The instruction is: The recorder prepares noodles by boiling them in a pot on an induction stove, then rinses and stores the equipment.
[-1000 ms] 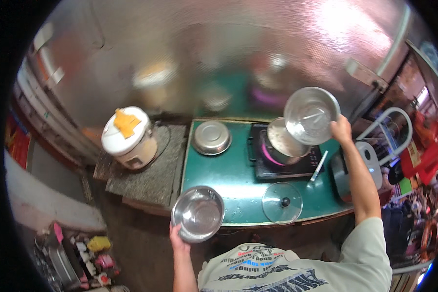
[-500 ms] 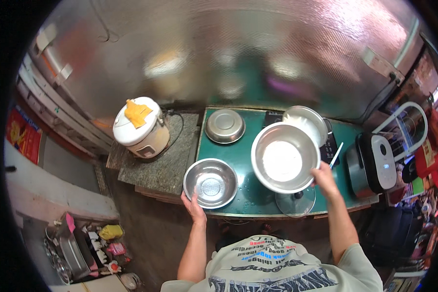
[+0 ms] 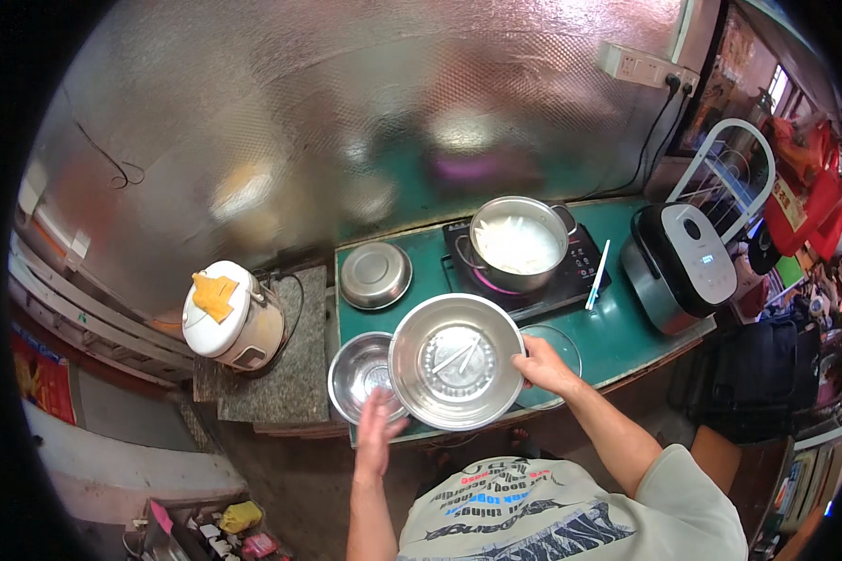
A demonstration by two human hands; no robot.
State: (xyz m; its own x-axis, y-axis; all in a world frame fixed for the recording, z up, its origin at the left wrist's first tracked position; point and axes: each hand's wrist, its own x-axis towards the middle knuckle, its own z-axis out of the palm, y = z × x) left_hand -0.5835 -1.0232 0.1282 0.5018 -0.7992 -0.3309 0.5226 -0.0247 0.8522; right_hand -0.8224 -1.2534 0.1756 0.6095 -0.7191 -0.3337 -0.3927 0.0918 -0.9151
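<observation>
My right hand (image 3: 543,365) grips the rim of a wide steel basin (image 3: 412,383), which overlaps a smaller steel bowl (image 3: 344,379) at the counter's front. A few pale, thin pieces (image 3: 454,355) lie in the basin. My left hand (image 3: 376,423), slightly blurred, has its fingers apart by that bowl's front rim, holding nothing. A glass lid (image 3: 561,341) shows partly behind the basin and my right hand. A steel pot (image 3: 519,241) of milky liquid with pale pieces stands on a black electric cooker (image 3: 585,271) with a purple glowing ring.
An upturned steel bowl (image 3: 376,273) and white chopsticks (image 3: 599,273) lie on the green counter. A white rice cooker (image 3: 234,332) with a yellow cloth stands left, on a granite slab (image 3: 295,379). A dark-grey cooker (image 3: 678,266) and a white rack (image 3: 739,140) are right. A foil wall backs everything.
The basin in my right hand has moved from above the pot down and left beside the smaller bowl, uncovering the pot. The smaller bowl is on the counter, and my left hand has let go of it.
</observation>
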